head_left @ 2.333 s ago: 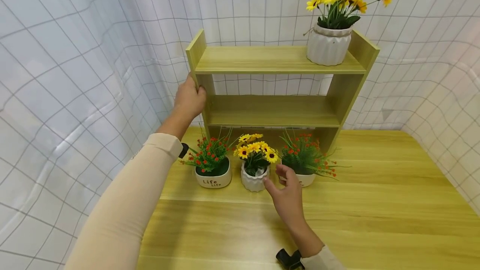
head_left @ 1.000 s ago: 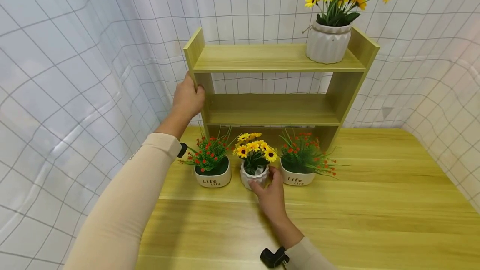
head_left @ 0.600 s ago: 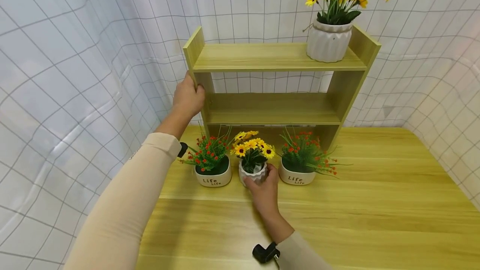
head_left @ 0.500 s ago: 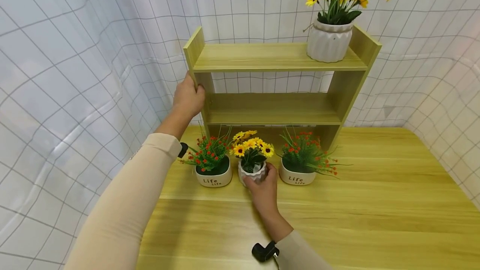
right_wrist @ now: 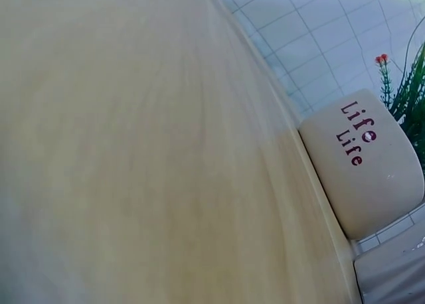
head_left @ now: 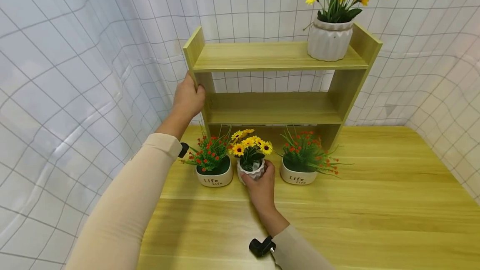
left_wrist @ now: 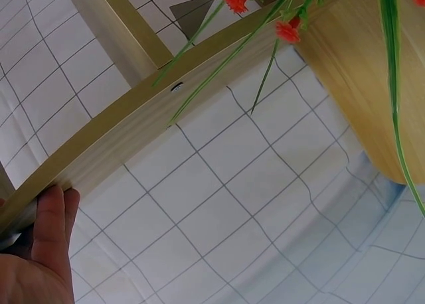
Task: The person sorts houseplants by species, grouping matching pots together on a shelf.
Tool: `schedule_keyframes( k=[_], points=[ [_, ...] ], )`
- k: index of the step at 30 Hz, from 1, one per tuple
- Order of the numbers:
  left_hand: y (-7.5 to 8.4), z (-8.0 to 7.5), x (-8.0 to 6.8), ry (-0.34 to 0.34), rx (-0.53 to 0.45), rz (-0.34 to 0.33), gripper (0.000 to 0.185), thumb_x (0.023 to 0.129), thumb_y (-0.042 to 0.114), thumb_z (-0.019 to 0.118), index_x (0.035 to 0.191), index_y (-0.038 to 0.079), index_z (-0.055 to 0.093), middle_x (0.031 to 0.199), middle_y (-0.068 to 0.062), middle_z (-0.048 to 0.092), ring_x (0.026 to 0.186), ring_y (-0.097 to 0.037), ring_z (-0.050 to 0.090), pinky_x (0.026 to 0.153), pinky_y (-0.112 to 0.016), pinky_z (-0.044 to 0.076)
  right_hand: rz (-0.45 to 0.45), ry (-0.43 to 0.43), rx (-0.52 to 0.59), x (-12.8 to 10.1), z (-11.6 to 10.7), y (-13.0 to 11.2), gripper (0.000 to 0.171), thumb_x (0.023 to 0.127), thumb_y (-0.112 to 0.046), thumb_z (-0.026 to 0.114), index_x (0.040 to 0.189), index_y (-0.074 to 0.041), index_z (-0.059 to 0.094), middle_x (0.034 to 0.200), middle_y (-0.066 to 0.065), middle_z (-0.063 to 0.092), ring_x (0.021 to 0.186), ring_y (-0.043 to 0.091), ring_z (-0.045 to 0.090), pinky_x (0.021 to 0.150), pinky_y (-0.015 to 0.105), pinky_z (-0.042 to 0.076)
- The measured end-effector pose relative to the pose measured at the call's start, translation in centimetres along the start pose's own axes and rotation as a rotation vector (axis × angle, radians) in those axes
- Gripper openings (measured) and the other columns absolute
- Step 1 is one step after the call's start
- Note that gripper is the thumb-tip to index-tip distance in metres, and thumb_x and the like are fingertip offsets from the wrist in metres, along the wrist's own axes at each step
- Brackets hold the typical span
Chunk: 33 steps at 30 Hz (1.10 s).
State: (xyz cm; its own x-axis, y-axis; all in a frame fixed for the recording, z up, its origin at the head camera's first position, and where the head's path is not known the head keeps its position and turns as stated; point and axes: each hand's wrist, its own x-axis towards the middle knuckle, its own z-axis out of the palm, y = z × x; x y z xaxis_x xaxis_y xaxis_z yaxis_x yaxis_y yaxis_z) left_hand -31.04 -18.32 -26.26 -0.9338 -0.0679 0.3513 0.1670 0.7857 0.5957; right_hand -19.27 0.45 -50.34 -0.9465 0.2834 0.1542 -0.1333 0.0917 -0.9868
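My left hand [head_left: 189,96] grips the left side panel of a wooden shelf [head_left: 275,56]; in the left wrist view its fingers [left_wrist: 50,224] wrap the panel's edge. With thumb and fingers my right hand [head_left: 261,186] holds the rim of a small white fluted flowerpot [head_left: 245,176] with yellow daisies [head_left: 249,144]. The flowerpot stands on the table between two oval cream planters with red flowers and "Life" lettering, the left planter [head_left: 215,178] and the right planter [head_left: 298,176]. In the right wrist view a planter [right_wrist: 365,171] sits beside the white pot [right_wrist: 395,267]; the right hand is out of that view.
On the shelf's top board, at the right end, stands a larger white pot [head_left: 330,43] of yellow flowers. The shelf rises behind the row of pots on the wooden table [head_left: 375,203]. A white grid-patterned curtain [head_left: 75,74] hangs around the back and sides.
My right hand has moved left from beside the right planter, taken hold of the small daisy pot and shifted it slightly left toward the left planter. My left hand stays on the shelf.
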Motion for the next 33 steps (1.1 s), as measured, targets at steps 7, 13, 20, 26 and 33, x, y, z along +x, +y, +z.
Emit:
schedule_keyframes(
  k=[7, 13, 20, 26, 33],
  points=[
    [-0.3, 0.1, -0.1, -0.011, -0.006, -0.017, 0.040, 0.102, 0.017, 0.042, 0.138, 0.002, 0.042, 0.125, -0.028, 0.059, 0.112, -0.044, 0.059, 0.090, -0.055, 0.048, 0.006, -0.020, 0.021, 0.0, -0.2, 0.3, 0.083, 0.076, -0.011, 0.085, 0.142, -0.003, 0.035, 0.141, 0.021, 0.045, 0.132, 0.034, 0.043, 0.109, 0.049, 0.035],
    [-0.3, 0.3, 0.0, -0.021, -0.012, -0.025, 0.040, 0.102, 0.017, 0.043, 0.140, 0.004, 0.041, 0.127, -0.027, 0.059, 0.114, -0.043, 0.058, 0.091, -0.055, 0.048, 0.046, -0.014, 0.052, 0.1, -0.4, 0.6, 0.080, 0.075, -0.010, 0.086, 0.140, -0.005, 0.039, 0.140, 0.018, 0.048, 0.131, 0.031, 0.045, 0.109, 0.046, 0.036],
    [-0.1, 0.4, 0.0, -0.023, -0.011, -0.011, 0.040, 0.103, 0.018, 0.043, 0.141, 0.004, 0.041, 0.128, -0.027, 0.058, 0.114, -0.042, 0.059, 0.090, -0.054, 0.048, 0.055, -0.005, 0.136, 0.1, -0.7, 0.3, 0.076, 0.076, -0.007, 0.085, 0.137, -0.002, 0.040, 0.139, 0.018, 0.048, 0.131, 0.030, 0.045, 0.109, 0.046, 0.035],
    [-0.2, 0.3, 0.0, -0.013, -0.006, 0.003, 0.037, 0.102, 0.017, 0.043, 0.137, 0.004, 0.043, 0.126, -0.027, 0.059, 0.114, -0.041, 0.059, 0.090, -0.054, 0.048, 0.063, -0.017, 0.117, -0.1, -0.7, -0.3, 0.076, 0.076, -0.003, 0.084, 0.138, 0.001, 0.039, 0.138, 0.020, 0.048, 0.130, 0.033, 0.044, 0.110, 0.049, 0.033],
    [-0.3, 0.1, 0.0, -0.005, -0.019, 0.002, 0.034, 0.102, 0.017, 0.041, 0.132, 0.003, 0.045, 0.122, -0.027, 0.061, 0.110, -0.041, 0.059, 0.087, -0.053, 0.048, 0.052, -0.040, 0.087, -0.9, -1.3, -3.6, 0.072, 0.079, -0.001, 0.080, 0.139, 0.007, 0.041, 0.136, 0.024, 0.050, 0.127, 0.037, 0.048, 0.106, 0.052, 0.037]
  ],
)
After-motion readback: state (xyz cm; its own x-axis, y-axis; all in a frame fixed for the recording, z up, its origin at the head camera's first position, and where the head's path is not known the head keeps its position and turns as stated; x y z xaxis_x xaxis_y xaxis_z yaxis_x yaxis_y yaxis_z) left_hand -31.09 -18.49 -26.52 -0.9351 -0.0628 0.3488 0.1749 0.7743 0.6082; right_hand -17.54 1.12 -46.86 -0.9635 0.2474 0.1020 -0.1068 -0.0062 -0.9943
